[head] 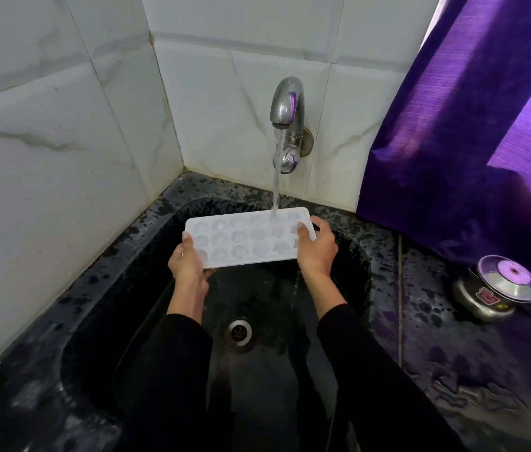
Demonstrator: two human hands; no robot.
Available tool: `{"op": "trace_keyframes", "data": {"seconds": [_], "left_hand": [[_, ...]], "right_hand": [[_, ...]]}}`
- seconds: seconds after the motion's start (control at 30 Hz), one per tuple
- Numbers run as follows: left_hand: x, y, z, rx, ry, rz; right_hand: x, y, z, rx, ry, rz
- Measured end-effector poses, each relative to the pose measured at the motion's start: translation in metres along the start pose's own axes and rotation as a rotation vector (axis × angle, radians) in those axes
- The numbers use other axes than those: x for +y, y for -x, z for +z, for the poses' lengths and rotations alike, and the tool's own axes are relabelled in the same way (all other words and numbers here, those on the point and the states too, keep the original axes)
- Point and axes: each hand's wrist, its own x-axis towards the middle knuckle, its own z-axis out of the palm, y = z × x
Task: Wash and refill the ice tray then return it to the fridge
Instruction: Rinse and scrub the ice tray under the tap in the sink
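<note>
One white ice tray (244,238) is held over one black sink (94,321), with two hands on it: the left hand (189,262) at its left end, the right hand (316,249) at its right end. One tap (287,109) on the far wall runs one stream of water (276,190). One drain (239,332) lies in the sink. One lidded steel pot (492,288) stands at the right. One purple curtain (469,125) hangs far right.
</note>
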Motion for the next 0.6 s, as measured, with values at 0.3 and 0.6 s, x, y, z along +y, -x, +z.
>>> {"op": "trace_keyframes", "data": {"seconds": [0.3,0.6], "left_hand": [[-0.006,0.001,0.020,-0.015,-0.017,-0.011],[-0.013,0.007,0.028,-0.034,-0.020,0.022]], "right_hand": [[-0.033,-0.024,0.006,0.128,0.371,-0.339],[-0.108,-0.070,0.045,-0.186,-0.193,0.151]]}}
